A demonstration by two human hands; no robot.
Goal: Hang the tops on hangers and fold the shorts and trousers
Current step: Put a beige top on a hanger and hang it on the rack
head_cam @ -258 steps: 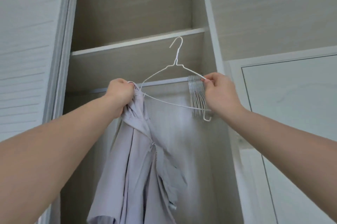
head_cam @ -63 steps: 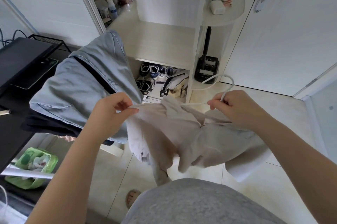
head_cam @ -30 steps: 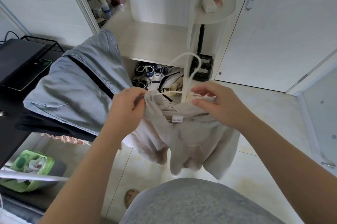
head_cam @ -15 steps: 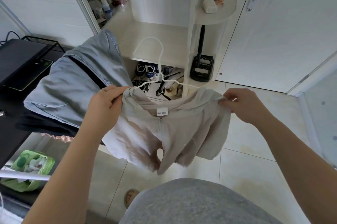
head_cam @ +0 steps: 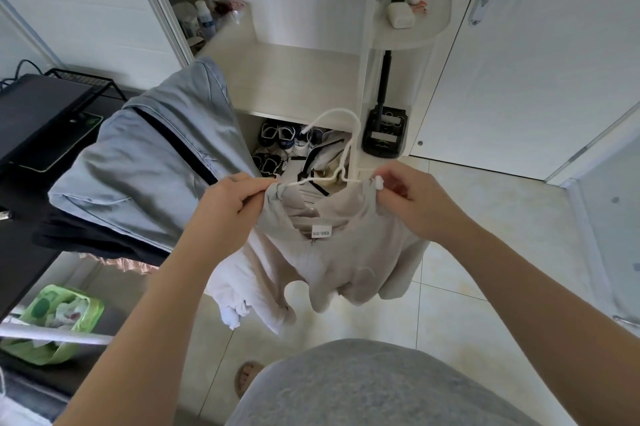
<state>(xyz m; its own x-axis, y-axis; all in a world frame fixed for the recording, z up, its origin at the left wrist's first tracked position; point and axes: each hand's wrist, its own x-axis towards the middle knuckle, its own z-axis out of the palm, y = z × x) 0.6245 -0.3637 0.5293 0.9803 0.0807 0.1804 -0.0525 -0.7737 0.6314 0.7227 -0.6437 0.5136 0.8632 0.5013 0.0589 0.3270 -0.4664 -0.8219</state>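
Head view: top (head_cam: 332, 259) is held up over the floor, with hanger (head_cam: 341, 145) threaded in its neck. One shoulder is pinched by left grip (head_cam: 232, 207), the other by right grip (head_cam: 412, 204). Since half a second ago both grips were drawn inward, bunching the cloth. Seating is judged unfinished.

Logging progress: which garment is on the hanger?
The beige zip top, pinched at both shoulders on the white hanger; the blue-grey garment lies draped alongside, unhung.
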